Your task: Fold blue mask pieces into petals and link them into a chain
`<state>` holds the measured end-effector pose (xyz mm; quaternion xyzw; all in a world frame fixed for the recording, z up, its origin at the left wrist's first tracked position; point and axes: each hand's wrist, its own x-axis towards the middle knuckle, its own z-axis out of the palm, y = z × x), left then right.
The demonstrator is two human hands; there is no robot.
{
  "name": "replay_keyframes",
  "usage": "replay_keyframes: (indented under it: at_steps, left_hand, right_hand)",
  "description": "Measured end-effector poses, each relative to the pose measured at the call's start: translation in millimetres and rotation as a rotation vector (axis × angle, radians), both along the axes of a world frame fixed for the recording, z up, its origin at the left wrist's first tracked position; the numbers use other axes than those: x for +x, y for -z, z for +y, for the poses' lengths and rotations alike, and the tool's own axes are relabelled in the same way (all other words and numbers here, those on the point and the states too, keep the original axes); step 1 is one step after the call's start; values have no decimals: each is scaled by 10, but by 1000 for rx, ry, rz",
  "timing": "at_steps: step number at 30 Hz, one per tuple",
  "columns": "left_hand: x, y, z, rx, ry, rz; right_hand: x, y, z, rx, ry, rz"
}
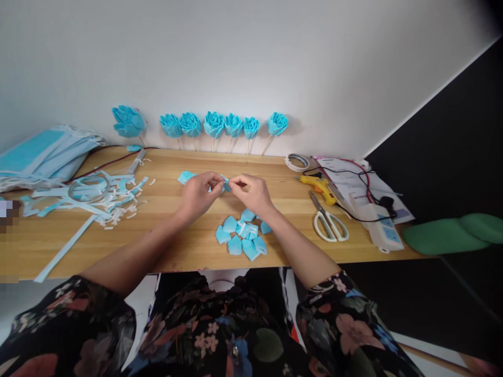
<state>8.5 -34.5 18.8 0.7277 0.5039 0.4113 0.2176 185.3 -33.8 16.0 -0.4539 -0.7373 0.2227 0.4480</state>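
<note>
We are handling a light-blue piece [226,183] and wearing a black floral top [236,330]. Blue flowers [214,124] are lining the tan tabletop's [165,196] back edge.

2 hands [200,196], 7 flowers [214,124], 2 tape rolls [291,165], 1 glue gun [320,187], 1 pair of scissors [322,212] and 1 power strip [378,226] are showing.

Blue piece [226,183], left of scissors [323,212]: mostly hidden in fingers [239,181], shape unclear. Petals [236,245], left too: some behind right forearm [304,246]. Paper [343,183], beyond scissors: print unreadably small. Masks [35,152], far left of scissors: cut off. Green thing [440,235], right of scissors: cut off.
</note>
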Motion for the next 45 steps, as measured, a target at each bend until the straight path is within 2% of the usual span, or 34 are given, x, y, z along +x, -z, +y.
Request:
replay_keyframes:
  at_steps: [3, 6, 9, 12, 16, 17, 18, 21, 23, 26, 28, 30, 32, 34, 37, 40, 45]
  left_hand:
    - [-20, -66, 2, -15, 13, -13]
    - [-170, -219, 3, -38, 5, 6]
    - [-511, -393, -16, -15, -67, 93]
    - [-1013, -473, -67, -18, -229, 204]
    - [-1769, -355, -126, -79, -470, 338]
    - [-1941, -298, -131, -131, -444, 424]
    - [-2091, -241, -133, -113, -469, 477]
    - [-2325, -135, -141, 69, -440, 440]
    - [-2237, -162, -159, 202, -385, 365]
    - [-1756, -316, -184, 259, -254, 363]
    - [-1306, -422, -167, 184, -89, 349]
    - [-864, -480, -111, -6, 41, 294]
    - [-505, -482, -26, -115, 156, 255]
    - [-266, -442, 68, -150, 236, 230]
    - [-104, -359, 183, -212, 269, 173]
    - [-71, -311, 242, -317, 259, 93]
    - [-57, -298, 251, -429, 198, -275]
  right_hand:
    - [44, 19, 59, -86, 24, 102]
    - [126, 56, 166, -201, 59, 282]
    - [190, 79, 256, -311, 61, 467]
    - [198, 75, 284, -383, 34, 573]
    - [170, 61, 270, -414, 4, 604]
    - [164, 60, 266, -414, 1, 603]
    - [160, 60, 261, -413, -3, 599]
    - [150, 55, 241, -413, -26, 576]
    - [144, 49, 217, -402, -62, 535]
    - [136, 44, 179, -360, -126, 446]
    - [134, 45, 166, -333, -160, 401]
    - [134, 44, 163, -308, -180, 364]
    - [134, 34, 162, -279, -186, 318]
    - [132, 14, 155, -258, -178, 270]
    - [129, -19, 133, -234, -153, 217]
    - [144, -36, 122, -222, -139, 216]
    - [195, -39, 144, -334, -153, 453]
